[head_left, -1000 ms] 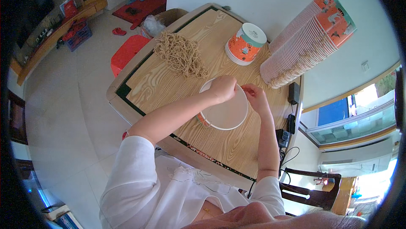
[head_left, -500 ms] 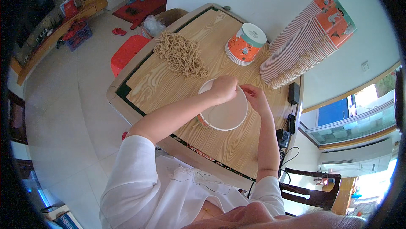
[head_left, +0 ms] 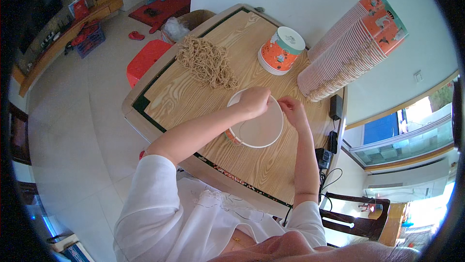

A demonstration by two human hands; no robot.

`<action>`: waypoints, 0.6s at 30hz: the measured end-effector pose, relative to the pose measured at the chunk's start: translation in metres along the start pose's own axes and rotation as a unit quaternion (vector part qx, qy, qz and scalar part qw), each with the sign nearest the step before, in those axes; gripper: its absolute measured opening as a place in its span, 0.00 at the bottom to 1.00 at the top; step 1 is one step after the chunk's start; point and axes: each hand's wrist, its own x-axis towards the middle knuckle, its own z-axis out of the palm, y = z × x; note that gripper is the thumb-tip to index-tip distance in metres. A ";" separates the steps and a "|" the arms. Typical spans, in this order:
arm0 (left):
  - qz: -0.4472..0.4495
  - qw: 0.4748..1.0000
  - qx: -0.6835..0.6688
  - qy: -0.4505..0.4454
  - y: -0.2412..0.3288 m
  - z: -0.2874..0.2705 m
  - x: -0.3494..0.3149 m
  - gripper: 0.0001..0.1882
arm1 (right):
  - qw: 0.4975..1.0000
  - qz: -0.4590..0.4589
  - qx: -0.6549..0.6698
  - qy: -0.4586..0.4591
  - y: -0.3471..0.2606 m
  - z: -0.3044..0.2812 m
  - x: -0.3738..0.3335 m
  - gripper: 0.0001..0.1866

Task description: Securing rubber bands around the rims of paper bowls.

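A white-lined paper bucket stands on the wooden table in front of me, its open mouth facing up. A bit of its orange printed outside shows at the lower left, with a thin strand of cord there. My left hand is closed like a fist over the far side of the rim; anything inside it is hidden. Just right of it, my right hand has its fingers pinched together by the outer rim. What they grip is too small to see. A loose heap of tan cord lies beyond, to the left.
A short upside-down stack of orange and green paper buckets stands at the back. Tall leaning stacks rise at the right, cords hanging along one. Black adapters line the table's right edge. A red stool stands left of the table.
My two hands have moved slightly apart, the left one a little to the left. The bucket has shifted very slightly. The cord heap and stacks are unchanged.
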 end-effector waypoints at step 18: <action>0.022 0.996 0.092 0.004 0.007 -0.011 -0.005 0.06 | 0.993 0.020 -0.060 0.096 0.002 -0.001 -0.002 0.11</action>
